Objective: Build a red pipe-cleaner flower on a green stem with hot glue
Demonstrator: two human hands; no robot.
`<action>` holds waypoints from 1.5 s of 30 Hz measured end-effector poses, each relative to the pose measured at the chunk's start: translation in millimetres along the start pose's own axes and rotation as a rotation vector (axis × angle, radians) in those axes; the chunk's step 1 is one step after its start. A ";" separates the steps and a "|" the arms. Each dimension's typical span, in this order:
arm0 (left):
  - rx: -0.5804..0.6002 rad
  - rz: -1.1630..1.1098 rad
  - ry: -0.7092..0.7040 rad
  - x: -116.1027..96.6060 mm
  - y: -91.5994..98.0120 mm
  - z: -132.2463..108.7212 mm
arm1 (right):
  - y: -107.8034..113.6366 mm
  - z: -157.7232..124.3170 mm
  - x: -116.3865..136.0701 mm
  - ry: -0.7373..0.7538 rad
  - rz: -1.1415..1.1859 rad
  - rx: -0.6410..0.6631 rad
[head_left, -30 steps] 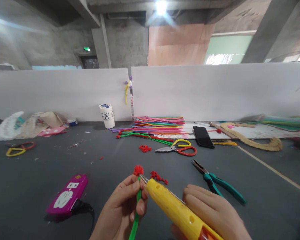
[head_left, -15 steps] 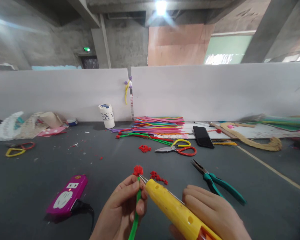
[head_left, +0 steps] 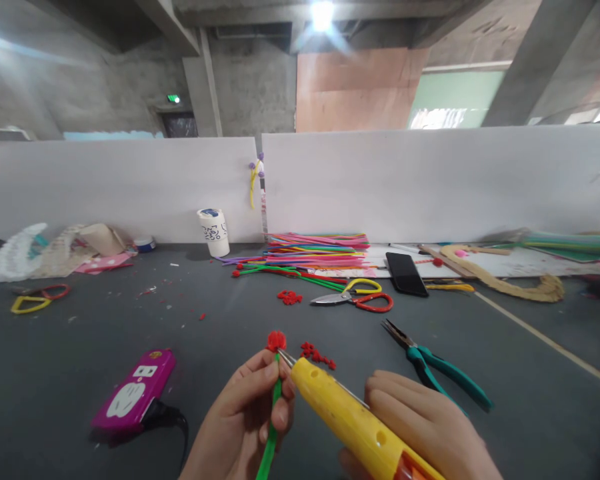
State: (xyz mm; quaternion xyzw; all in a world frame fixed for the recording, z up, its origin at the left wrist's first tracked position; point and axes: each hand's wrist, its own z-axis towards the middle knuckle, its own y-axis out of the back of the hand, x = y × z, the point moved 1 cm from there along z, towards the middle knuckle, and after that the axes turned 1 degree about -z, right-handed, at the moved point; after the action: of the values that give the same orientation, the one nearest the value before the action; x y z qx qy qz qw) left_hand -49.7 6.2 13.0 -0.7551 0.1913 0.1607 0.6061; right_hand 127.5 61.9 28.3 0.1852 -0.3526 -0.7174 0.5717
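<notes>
Between the thumb and fingers of my left hand [head_left: 253, 407] is a green pipe cleaner stem [head_left: 269, 447], topped by a small red fuzzy flower head [head_left: 276, 341]. My right hand [head_left: 425, 420] is wrapped round a yellow hot glue gun [head_left: 350, 417]. Its metal nozzle points up and left, with the tip at the underside of the red head, where it appears to touch. Just right of the nozzle lie small red fuzzy pieces [head_left: 317, 355] on the dark table. Part of the glue gun's rear is cut off by the lower frame edge.
Teal-handled pliers [head_left: 430, 367] lie right of my right hand. Scissors [head_left: 355, 297], more red pieces [head_left: 290, 297] and a black phone [head_left: 407, 273] lie farther back. Bundled pipe cleaners [head_left: 317, 250] rest by the white partition. A purple power socket [head_left: 136, 390] with a black cable sits left.
</notes>
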 end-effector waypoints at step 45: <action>-0.247 0.424 -0.257 5.8 -5.3 10.3 | -44.4 -1.0 -75.6 -0.554 -0.211 0.583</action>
State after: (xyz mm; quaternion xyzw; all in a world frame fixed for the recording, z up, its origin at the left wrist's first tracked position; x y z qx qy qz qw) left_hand -42.2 16.7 12.6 -0.7397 0.2455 0.4007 0.4817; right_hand 118.6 137.8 -14.6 0.1742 -0.6604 -0.6649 0.3023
